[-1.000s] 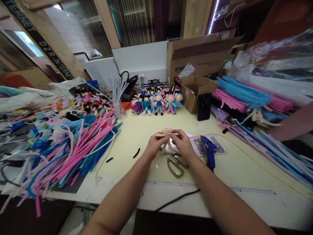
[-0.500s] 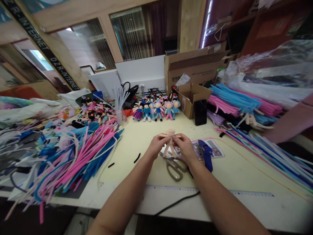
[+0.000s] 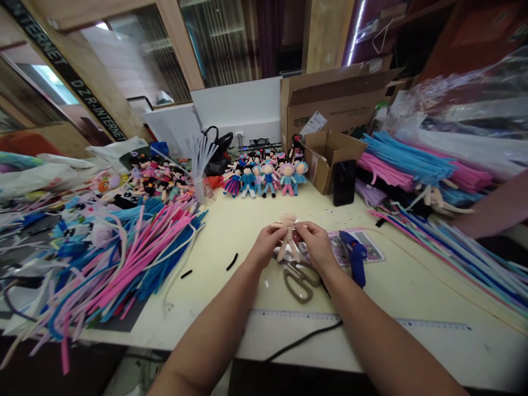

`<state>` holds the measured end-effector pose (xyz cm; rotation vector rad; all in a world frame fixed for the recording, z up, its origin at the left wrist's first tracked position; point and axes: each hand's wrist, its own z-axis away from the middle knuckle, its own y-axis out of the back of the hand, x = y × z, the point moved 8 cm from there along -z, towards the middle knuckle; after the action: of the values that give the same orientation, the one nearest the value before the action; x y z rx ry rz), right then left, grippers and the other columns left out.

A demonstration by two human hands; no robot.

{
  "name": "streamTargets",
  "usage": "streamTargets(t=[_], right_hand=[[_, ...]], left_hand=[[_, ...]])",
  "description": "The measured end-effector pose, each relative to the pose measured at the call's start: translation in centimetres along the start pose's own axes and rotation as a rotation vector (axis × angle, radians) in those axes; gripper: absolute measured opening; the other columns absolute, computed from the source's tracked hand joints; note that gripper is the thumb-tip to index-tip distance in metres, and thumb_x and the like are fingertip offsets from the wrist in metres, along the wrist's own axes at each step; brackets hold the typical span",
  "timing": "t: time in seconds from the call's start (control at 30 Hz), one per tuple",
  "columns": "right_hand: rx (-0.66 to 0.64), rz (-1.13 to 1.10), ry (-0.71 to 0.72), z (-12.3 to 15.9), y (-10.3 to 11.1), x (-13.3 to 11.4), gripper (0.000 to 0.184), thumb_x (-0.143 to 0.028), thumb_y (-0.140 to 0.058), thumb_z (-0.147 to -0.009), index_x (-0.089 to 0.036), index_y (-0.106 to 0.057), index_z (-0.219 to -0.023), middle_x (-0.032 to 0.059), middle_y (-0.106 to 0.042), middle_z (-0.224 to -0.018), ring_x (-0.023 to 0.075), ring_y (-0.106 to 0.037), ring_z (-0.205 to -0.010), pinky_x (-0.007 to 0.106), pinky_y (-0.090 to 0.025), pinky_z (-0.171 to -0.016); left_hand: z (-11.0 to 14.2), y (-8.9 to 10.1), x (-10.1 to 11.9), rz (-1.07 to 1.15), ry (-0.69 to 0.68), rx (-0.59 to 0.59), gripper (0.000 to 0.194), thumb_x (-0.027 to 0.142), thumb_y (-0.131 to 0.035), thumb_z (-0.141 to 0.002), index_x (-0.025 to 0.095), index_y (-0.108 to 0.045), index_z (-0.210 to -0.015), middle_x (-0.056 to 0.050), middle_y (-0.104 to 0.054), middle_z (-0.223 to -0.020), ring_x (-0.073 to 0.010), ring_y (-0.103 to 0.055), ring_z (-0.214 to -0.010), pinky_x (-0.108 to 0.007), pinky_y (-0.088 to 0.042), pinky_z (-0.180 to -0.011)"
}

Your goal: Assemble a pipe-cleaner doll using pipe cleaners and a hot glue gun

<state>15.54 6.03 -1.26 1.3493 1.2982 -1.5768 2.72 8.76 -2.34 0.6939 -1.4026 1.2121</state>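
Observation:
A small beige doll (image 3: pixel 289 221), seemingly bent from fuzzy pipe cleaners, is held upright between both hands above the table. My left hand (image 3: pixel 267 242) pinches it on the left at an arm, and my right hand (image 3: pixel 317 243) pinches the opposite arm. Its head pokes up over the fingers and its two legs hang below. Under the doll lie scissors (image 3: pixel 300 286) with grey-brown handles. Right of my right hand is a blue glue gun (image 3: pixel 353 257), resting on a printed card (image 3: pixel 374 252).
A ruler (image 3: pixel 433 324) runs along the front of the table. Bundles of coloured pipe cleaners (image 3: pixel 124 258) cover the left side, with more stacks (image 3: pixel 408 159) at right. Several finished dolls (image 3: pixel 268 180) stand at the back near cardboard boxes (image 3: pixel 330 110) and a black phone (image 3: pixel 344 182).
The camera view has shifted slightly. Both hands still grip the doll's arms, and they sit a little farther apart, showing more of its body.

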Motion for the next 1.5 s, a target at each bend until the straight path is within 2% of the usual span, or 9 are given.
streamTargets(t=[0.13, 0.33, 0.6, 0.77, 0.9, 1.17, 1.3, 1.37, 1.5], right_hand=[[0.011, -0.035, -0.006, 0.2, 0.0, -0.3, 0.028, -0.045, -0.071, -0.066, -0.019, -0.064, -0.068, -0.0027, -0.055, -0.056, 0.0110, -0.046, -0.053, 0.026, -0.036, -0.052], [-0.069, -0.021, -0.054, 0.2, -0.9, 0.8, 0.040, -0.046, -0.077, -0.059, -0.019, -0.061, -0.084, -0.0018, -0.060, -0.069, 0.0126, -0.052, -0.061, 0.026, -0.041, -0.057], [-0.129, 0.203, 0.041, 0.0, -1.3, 1.3, 0.038, -0.050, -0.074, -0.062, -0.018, -0.055, -0.071, -0.0037, -0.052, -0.062, 0.0115, -0.047, -0.059, 0.025, -0.036, -0.056], [-0.189, 0.254, -0.011, 0.3, -1.7, 1.9, 0.035, -0.047, -0.072, -0.064, -0.018, -0.059, -0.077, -0.0031, -0.053, -0.064, 0.0115, -0.045, -0.059, 0.025, -0.034, -0.055], [-0.250, 0.340, -0.032, 0.8, -2.1, 1.7, 0.033, -0.050, -0.066, -0.071, -0.017, -0.060, -0.066, -0.0040, -0.046, -0.056, 0.0103, -0.039, -0.054, 0.025, -0.029, -0.051], [-0.324, 0.139, -0.134, 1.7, -3.0, 1.5, 0.037, -0.052, -0.070, -0.067, -0.018, -0.058, -0.060, -0.0039, -0.046, -0.053, 0.0099, -0.037, -0.053, 0.025, -0.028, -0.051], [-0.419, -0.021, -0.190, 2.2, -3.9, 2.0, 0.034, -0.048, -0.071, -0.068, -0.017, -0.059, -0.062, -0.0038, -0.047, -0.054, 0.0090, -0.037, -0.053, 0.025, -0.028, -0.053], [-0.434, -0.046, -0.194, 2.3, -4.0, 2.1, 0.033, -0.047, -0.070, -0.070, -0.017, -0.059, -0.063, -0.0037, -0.048, -0.055, 0.0088, -0.038, -0.053, 0.025, -0.028, -0.053], [-0.336, 0.075, -0.175, 1.8, -3.2, 2.2, 0.038, -0.052, -0.067, -0.072, -0.017, -0.057, -0.062, -0.0042, -0.045, -0.053, 0.0090, -0.038, -0.051, 0.025, -0.026, -0.051]], left_hand=[[0.2, -0.5, 0.1, 0.040, 0.044, -0.047, 0.037, 0.039, -0.080, -0.056, 0.014, -0.067, -0.080, -0.002, -0.066, -0.073, -0.0121, -0.057, -0.062, -0.025, -0.041, -0.060], [0.1, 0.1, 1.0, 0.088, -0.016, 0.007, 0.035, 0.035, -0.081, -0.055, 0.013, -0.066, -0.078, -0.001, -0.064, -0.069, -0.0103, -0.055, -0.059, -0.024, -0.040, -0.059], [-0.3, 1.3, 0.4, -0.041, -0.020, 0.080, 0.033, 0.038, -0.078, -0.059, 0.016, -0.065, -0.080, 0.001, -0.060, -0.071, -0.0096, -0.052, -0.064, -0.023, -0.035, -0.058], [-0.5, 1.8, 0.3, -0.059, -0.038, 0.110, 0.032, 0.040, -0.076, -0.062, 0.016, -0.064, -0.080, 0.003, -0.055, -0.066, -0.0082, -0.046, -0.059, -0.023, -0.030, -0.056], [-0.5, 1.7, 0.5, -0.032, -0.041, 0.106, 0.030, 0.038, -0.076, -0.061, 0.016, -0.063, -0.076, 0.003, -0.053, -0.065, -0.0078, -0.044, -0.059, -0.022, -0.029, -0.056], [0.0, 0.2, 1.3, 0.142, -0.039, -0.079, 0.032, 0.036, -0.078, -0.062, 0.014, -0.064, -0.080, 0.001, -0.056, -0.065, -0.0110, -0.051, -0.061, -0.025, -0.037, -0.058], [0.3, -0.6, 1.4, 0.222, -0.015, -0.158, 0.033, 0.038, -0.079, -0.060, 0.014, -0.061, -0.073, 0.001, -0.055, -0.061, -0.0111, -0.051, -0.054, -0.025, -0.038, -0.054], [0.3, -0.5, 1.3, 0.227, -0.001, -0.138, 0.035, 0.039, -0.080, -0.058, 0.014, -0.060, -0.069, 0.002, -0.054, -0.058, -0.0105, -0.050, -0.053, -0.025, -0.038, -0.053], [0.0, 0.4, 1.0, 0.135, -0.027, -0.005, 0.032, 0.038, -0.081, -0.057, 0.013, -0.064, -0.069, 0.001, -0.057, -0.063, -0.0097, -0.051, -0.058, -0.024, -0.038, -0.058]])
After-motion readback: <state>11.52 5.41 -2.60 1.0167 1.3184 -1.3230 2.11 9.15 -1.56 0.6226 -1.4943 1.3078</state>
